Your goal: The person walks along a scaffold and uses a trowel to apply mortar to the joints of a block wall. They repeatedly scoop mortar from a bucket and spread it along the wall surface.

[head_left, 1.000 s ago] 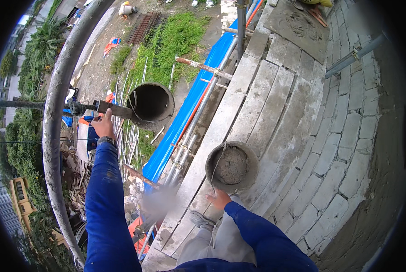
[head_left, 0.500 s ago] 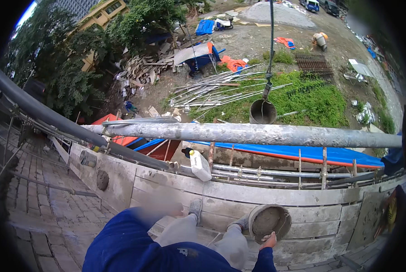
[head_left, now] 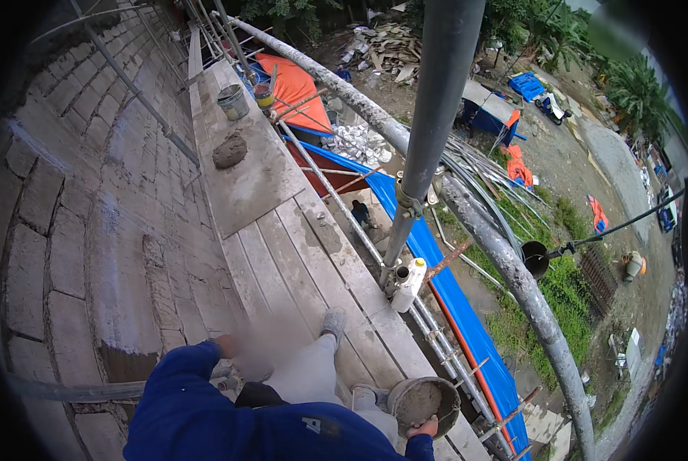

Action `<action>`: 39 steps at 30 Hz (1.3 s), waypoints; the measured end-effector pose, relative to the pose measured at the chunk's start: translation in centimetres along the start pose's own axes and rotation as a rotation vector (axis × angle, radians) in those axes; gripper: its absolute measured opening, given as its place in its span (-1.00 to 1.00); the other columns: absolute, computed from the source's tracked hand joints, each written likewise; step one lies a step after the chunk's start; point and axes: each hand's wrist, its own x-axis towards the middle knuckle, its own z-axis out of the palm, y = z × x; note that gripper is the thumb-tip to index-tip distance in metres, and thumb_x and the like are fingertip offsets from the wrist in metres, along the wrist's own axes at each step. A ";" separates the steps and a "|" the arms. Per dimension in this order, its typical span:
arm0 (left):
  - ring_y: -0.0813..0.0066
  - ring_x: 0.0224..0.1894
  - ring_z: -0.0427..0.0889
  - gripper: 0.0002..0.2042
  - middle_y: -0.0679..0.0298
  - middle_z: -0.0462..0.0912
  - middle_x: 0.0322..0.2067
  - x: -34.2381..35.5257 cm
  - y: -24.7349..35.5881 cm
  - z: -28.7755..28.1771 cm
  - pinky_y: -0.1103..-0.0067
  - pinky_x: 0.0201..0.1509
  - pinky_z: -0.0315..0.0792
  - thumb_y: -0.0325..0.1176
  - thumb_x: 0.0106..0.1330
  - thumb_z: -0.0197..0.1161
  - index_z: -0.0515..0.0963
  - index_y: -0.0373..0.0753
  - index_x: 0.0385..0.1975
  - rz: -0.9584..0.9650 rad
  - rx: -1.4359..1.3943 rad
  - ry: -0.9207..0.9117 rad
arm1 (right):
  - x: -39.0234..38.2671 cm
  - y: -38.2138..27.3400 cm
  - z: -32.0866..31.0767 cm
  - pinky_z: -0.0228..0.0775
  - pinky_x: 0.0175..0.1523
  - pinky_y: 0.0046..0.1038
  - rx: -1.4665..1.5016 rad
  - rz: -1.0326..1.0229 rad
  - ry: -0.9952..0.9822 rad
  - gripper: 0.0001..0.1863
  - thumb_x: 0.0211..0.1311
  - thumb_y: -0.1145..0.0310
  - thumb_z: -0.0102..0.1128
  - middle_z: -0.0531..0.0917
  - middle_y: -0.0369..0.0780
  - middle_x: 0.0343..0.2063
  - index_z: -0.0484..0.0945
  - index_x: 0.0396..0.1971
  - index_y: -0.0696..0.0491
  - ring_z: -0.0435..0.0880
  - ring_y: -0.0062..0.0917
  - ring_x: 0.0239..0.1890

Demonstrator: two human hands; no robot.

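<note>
My right hand (head_left: 423, 427) is closed on the rim of a bucket (head_left: 451, 407) at the lower middle, down by my right foot. Wet grey mortar (head_left: 418, 400) fills much of the bucket. My left hand (head_left: 226, 345) reaches out beside the block wall (head_left: 83, 261); a blurred patch hides its fingers, so I cannot tell whether it holds anything. On a flat board (head_left: 263, 196) ahead lies a heap of mortar (head_left: 229, 150). Behind that heap stands another bucket (head_left: 232, 103).
Narrow planks (head_left: 313, 253) form the walkway under my feet. A dark upright pole (head_left: 436, 100) and a crusted rail (head_left: 505, 230) line its open right side. A white jug (head_left: 410, 286) stands by the pole. Beyond the rail, a bucket (head_left: 535, 259) hangs from a rope above the ground far below.
My view has swung left, so the block wall and the length of the walkway show more. The left hand now appears nearer the wall. The right hand keeps its hold on the bucket.
</note>
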 end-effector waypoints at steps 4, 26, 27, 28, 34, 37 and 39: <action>0.23 -0.24 0.75 -0.58 0.11 0.76 -0.35 0.7 -3.6 2.6 0.33 -0.13 0.57 0.02 0.11 0.34 0.71 -0.22 -0.22 -0.045 -0.182 -0.097 | -3.7 1.2 6.4 0.15 -0.52 -0.35 -0.118 -0.048 -0.136 -0.68 0.48 0.04 -0.10 0.26 -0.42 -0.75 0.30 -0.52 -0.20 0.20 -0.56 -0.74; 0.04 0.04 0.65 -0.35 -0.07 0.66 -0.01 -13.0 -12.8 6.9 0.29 0.10 0.54 0.12 0.12 0.33 0.59 -0.37 0.01 -0.746 -0.627 -0.103 | -35.8 20.7 56.2 0.11 -0.61 -0.48 -0.999 -0.161 -0.783 -0.76 0.29 0.24 0.19 0.33 -0.42 -0.68 0.37 -0.56 -0.18 0.32 -0.60 -0.73; 0.05 0.07 0.64 -0.33 -0.08 0.65 0.01 -12.5 -12.1 4.6 0.30 0.13 0.53 0.12 0.14 0.33 0.57 -0.37 0.04 -0.749 -0.638 -0.042 | -36.9 21.6 58.4 0.10 -0.60 -0.47 -1.031 -0.155 -0.816 -0.76 0.29 0.24 0.19 0.33 -0.42 -0.69 0.37 -0.55 -0.18 0.32 -0.59 -0.72; 0.07 0.09 0.63 -0.35 -0.07 0.64 0.02 -11.6 -12.1 4.0 0.32 0.15 0.51 0.10 0.16 0.33 0.55 -0.37 0.06 -0.628 -0.673 0.033 | -38.1 22.4 60.4 0.10 -0.60 -0.47 -1.069 -0.150 -0.850 -0.76 0.29 0.23 0.19 0.33 -0.42 -0.69 0.37 -0.55 -0.18 0.33 -0.59 -0.72; 0.24 0.12 0.61 -0.48 0.00 0.65 0.02 -0.7 -14.7 0.7 0.43 0.18 0.46 -0.08 0.26 0.36 0.53 -0.36 0.07 -0.335 -1.149 0.546 | -47.4 26.8 71.5 -0.02 -0.57 -0.41 -1.173 -0.145 -0.975 -0.72 0.30 0.19 0.15 0.23 -0.40 -0.75 0.31 -0.59 -0.20 0.20 -0.55 -0.74; 0.31 0.07 0.63 -0.50 0.06 0.67 -0.02 3.6 -18.0 0.1 0.46 0.14 0.47 -0.13 0.26 0.38 0.53 -0.37 0.05 -0.333 -1.148 0.728 | -49.8 28.7 76.0 -0.06 -0.53 -0.39 -1.243 -0.062 -1.013 -0.66 0.30 0.18 0.11 0.16 -0.39 -0.78 0.23 -0.65 -0.21 0.09 -0.54 -0.73; 0.35 0.00 0.66 -0.53 0.10 0.68 -0.06 5.9 -21.2 0.0 0.48 0.08 0.50 -0.14 0.27 0.37 0.53 -0.37 0.03 -0.326 -1.123 0.769 | -50.5 30.0 79.0 -0.06 -0.53 -0.39 -1.204 -0.091 -0.984 -0.66 0.31 0.19 0.10 0.14 -0.39 -0.79 0.23 -0.65 -0.21 0.08 -0.54 -0.73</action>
